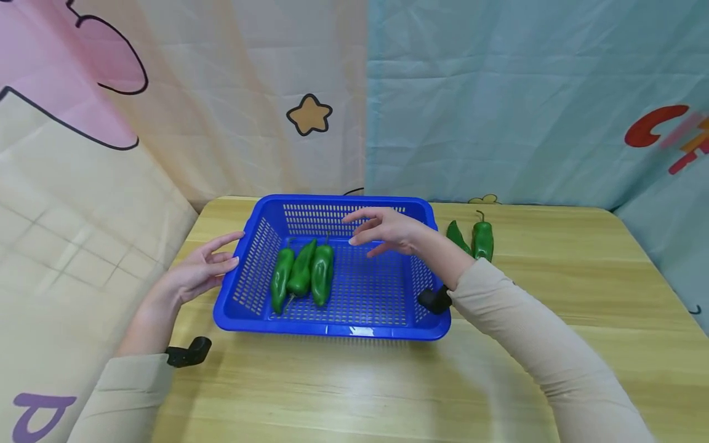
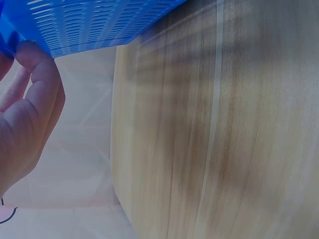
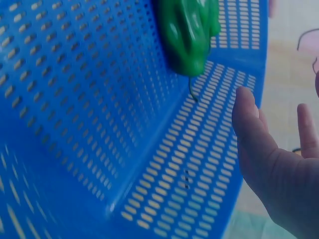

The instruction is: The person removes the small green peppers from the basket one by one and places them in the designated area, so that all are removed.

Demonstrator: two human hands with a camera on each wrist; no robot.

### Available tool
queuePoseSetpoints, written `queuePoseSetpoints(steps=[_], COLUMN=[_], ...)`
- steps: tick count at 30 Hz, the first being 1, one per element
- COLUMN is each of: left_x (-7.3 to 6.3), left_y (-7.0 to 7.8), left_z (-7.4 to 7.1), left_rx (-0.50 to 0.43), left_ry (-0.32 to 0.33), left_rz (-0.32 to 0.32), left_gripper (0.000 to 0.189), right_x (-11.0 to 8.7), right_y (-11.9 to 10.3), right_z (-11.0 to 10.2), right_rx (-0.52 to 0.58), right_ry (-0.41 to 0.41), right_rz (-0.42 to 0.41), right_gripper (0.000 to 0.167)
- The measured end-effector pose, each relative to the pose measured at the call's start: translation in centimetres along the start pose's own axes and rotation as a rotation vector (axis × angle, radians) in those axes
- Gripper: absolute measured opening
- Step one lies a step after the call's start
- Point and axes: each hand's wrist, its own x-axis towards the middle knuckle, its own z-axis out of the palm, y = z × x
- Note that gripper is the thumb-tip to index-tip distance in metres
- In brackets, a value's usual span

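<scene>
Left of the middle in the head view, three green peppers (image 1: 301,274) lie side by side on the floor of a blue basket (image 1: 277,326); the right hand (image 1: 388,229) is above the basket with its fingers apart and a bit bent, holding nothing; the left hand (image 1: 202,269) has its fingers spread, and their tips touch the basket's left rim; two more peppers (image 1: 483,241) sit outside, right of the basket, partly behind the right arm.

Under it all is a yellow wooden table (image 1: 343,387) with soft brown stripes; its far corners are cut off, and a pale shine shows at the bottom middle; in the left wrist view a thin light line runs along the wood.

Behind the table hang a cream cloth (image 1: 221,123) and a blue-green cloth (image 1: 487,123), meeting near the top middle; an orange star (image 1: 309,115) is left of where they meet; a big pink shape (image 1: 66,80) fills the upper left, a red curve (image 1: 639,135) is at the right, and a purple mark (image 1: 44,400) is at the lower left.
</scene>
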Motion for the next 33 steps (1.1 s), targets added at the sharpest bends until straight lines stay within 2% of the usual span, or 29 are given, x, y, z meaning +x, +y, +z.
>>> queuePoseSetpoints(steps=[6, 11, 15, 28, 33], left_x=[-0.1, 0.0, 0.1, 0.0, 0.0], left_y=[-0.2, -0.2, -0.1, 0.0, -0.1], left_z=[-0.1, 0.0, 0.2, -0.1, 0.0], left_rx=[-0.002, -0.017, -0.015, -0.017, 0.001], left_ry=[0.003, -0.011, 0.003, -0.008, 0.015], left_rz=[-0.01, 0.01, 0.0, 0.018, 0.002], left_gripper=[0.053, 0.05, 0.052, 0.049, 0.054], right_x=[1.2, 2.1, 2.7, 4.5, 4.8], right_y=[0.8, 1.1, 1.6, 3.3, 3.7], right_z=[1.2, 1.7, 2.2, 4.6, 5.0], right_rx=[0.031, 0.07, 0.072, 0.034, 0.02], right_ry=[-0.017, -0.035, -0.041, 0.026, 0.06], right_rz=[0.026, 0.05, 0.066, 0.172, 0.194], right_gripper=[0.052, 0.054, 0.054, 0.054, 0.055])
